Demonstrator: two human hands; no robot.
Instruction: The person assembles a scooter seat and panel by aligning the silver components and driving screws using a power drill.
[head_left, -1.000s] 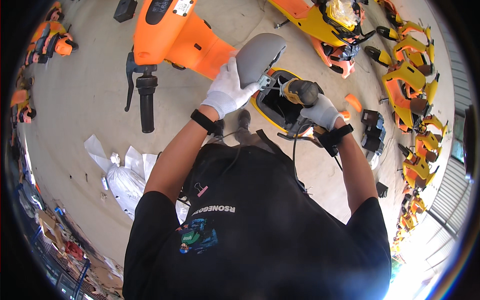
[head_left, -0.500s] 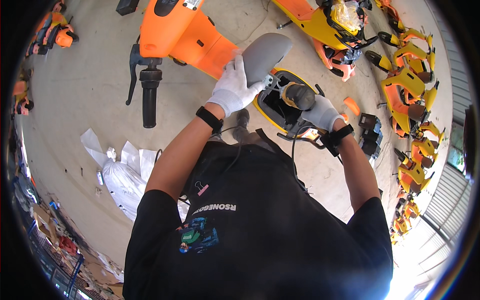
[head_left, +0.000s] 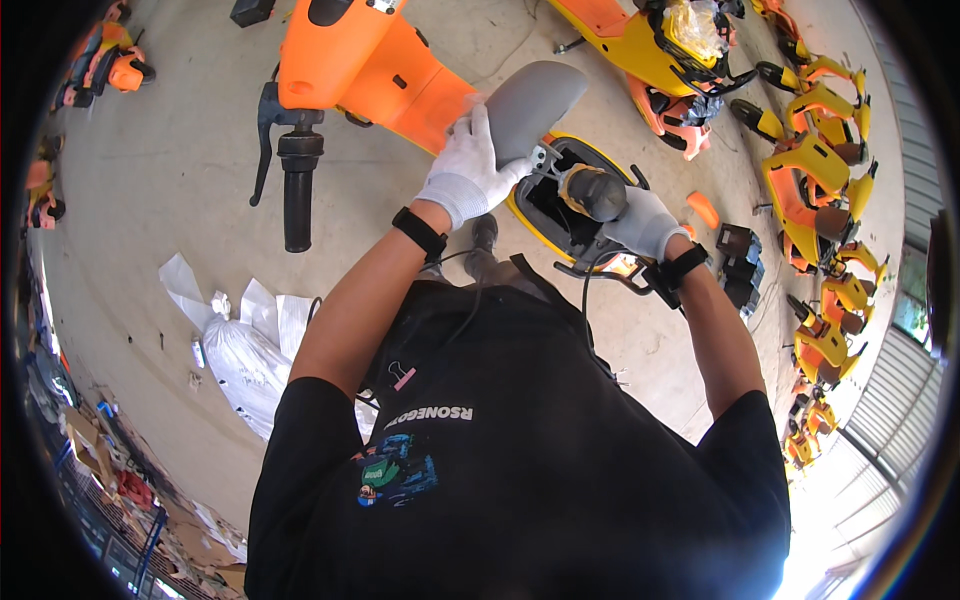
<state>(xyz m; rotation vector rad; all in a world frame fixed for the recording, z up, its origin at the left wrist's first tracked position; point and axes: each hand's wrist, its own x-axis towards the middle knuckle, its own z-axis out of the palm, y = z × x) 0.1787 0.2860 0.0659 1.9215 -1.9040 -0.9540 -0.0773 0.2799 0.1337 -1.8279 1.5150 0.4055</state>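
Note:
My gloved left hand (head_left: 468,172) steadies a raised grey scooter seat (head_left: 540,105). Its fingers lie along the seat's side, and the thumb reaches to a metal hinge bracket (head_left: 541,158) at the seat's end. A power drill (head_left: 598,192) with a dark, rounded back is gripped in my gloved right hand (head_left: 645,224). The drill's front points at the bracket; whether its tip sits in a screw is too small to tell. Below the drill lies the open black storage bin (head_left: 545,210) with a yellow rim. The seat belongs to an orange scooter (head_left: 405,90) ahead of me.
A black handlebar grip (head_left: 297,200) and brake lever stick out at the left. White wrapping (head_left: 245,360) lies on the floor. Black boxes (head_left: 738,262) and an orange panel (head_left: 703,209) rest at the right. Several yellow and orange scooters (head_left: 815,195) stand beyond.
The seat's raised end has shifted very slightly upward in view. Both hands keep their holds, and the drill stays at the bracket.

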